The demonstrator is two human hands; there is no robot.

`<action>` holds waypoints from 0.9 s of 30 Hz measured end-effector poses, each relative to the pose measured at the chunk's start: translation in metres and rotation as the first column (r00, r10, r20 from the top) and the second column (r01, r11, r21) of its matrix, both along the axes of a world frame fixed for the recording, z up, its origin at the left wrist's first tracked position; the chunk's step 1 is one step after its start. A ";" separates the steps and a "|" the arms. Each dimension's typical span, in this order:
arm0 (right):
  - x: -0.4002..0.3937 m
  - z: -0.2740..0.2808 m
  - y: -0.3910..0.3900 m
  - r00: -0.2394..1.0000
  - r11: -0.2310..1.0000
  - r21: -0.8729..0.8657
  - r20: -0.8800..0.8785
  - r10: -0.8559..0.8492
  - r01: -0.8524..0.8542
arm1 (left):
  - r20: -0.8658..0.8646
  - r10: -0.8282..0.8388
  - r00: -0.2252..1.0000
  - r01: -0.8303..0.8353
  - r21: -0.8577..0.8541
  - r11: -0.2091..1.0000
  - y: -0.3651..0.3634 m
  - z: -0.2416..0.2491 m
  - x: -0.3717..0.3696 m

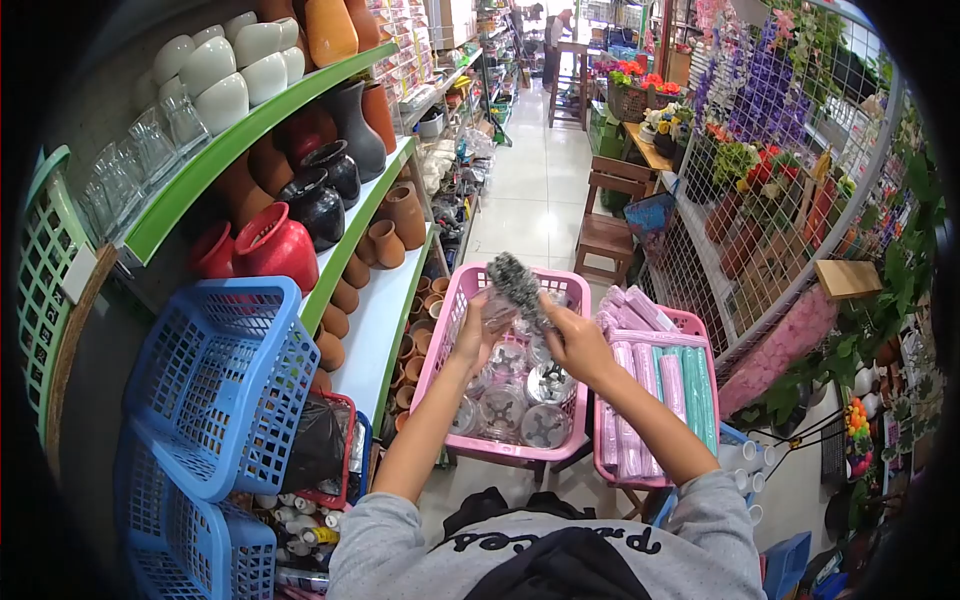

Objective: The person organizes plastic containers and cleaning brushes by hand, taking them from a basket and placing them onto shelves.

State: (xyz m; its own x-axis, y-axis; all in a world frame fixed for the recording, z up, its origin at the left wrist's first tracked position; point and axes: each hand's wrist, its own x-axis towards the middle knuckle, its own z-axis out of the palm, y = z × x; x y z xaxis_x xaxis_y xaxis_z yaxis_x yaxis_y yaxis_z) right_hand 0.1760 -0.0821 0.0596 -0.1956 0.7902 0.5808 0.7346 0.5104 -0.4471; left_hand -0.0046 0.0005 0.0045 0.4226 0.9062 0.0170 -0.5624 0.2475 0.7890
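Note:
My right hand [582, 345] is closed around the handle end of a grey fluffy duster [514, 282], which slants up and to the left. My left hand [470, 338] is curled around a clear container [494, 308], partly hidden by its fingers and the duster. The duster's head is right beside that container and seems to touch it. Both hands are above a pink plastic basket [436, 372]. Inside it lie several clear round containers [502, 408] with silvery patterned tops.
A second pink basket [606, 470] holds wrapped pink and teal packs [640, 405]. Left are blue baskets [225, 370] and shelves with red pots [277, 248], white bowls [228, 104] and glasses [185, 120]. A wooden chair [606, 215] and wire mesh rack [735, 215] line the aisle's right.

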 end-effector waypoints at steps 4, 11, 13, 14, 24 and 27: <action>-0.011 0.017 -0.009 0.995 0.994 -0.105 0.099 0.019 -0.008 | 0.122 0.114 0.986 -0.113 -0.020 0.993 -0.002 -0.008 0.007; -0.006 0.000 0.008 0.982 0.991 -0.133 -0.182 -0.041 0.017 | 0.251 0.102 0.963 -0.079 -0.099 0.992 -0.017 0.012 0.002; -0.011 0.000 0.008 0.988 1.000 -0.022 -0.157 0.017 -0.021 | 0.109 0.120 0.987 -0.115 -0.051 0.992 -0.008 0.001 0.003; -0.015 -0.001 0.007 0.989 0.995 0.087 -0.130 0.068 -0.057 | -0.039 0.139 0.990 -0.139 0.000 0.990 -0.004 -0.005 0.003; -0.016 0.004 0.005 0.986 0.998 -0.036 -0.158 -0.051 0.046 | 0.299 0.056 0.953 -0.064 0.015 0.998 -0.011 -0.010 0.001; -0.016 0.002 0.011 0.989 0.997 0.081 -0.145 0.014 -0.002 | 0.343 0.068 0.937 -0.057 -0.041 0.998 -0.018 0.002 0.002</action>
State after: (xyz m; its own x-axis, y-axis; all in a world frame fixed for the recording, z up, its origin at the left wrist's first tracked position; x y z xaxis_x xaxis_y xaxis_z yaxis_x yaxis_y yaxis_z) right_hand 0.1601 -0.0712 0.0612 -0.1104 0.7383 0.6654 0.6602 0.5549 -0.5062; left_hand -0.0021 -0.0170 0.0068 0.3381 0.9330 0.1236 -0.8131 0.2234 0.5376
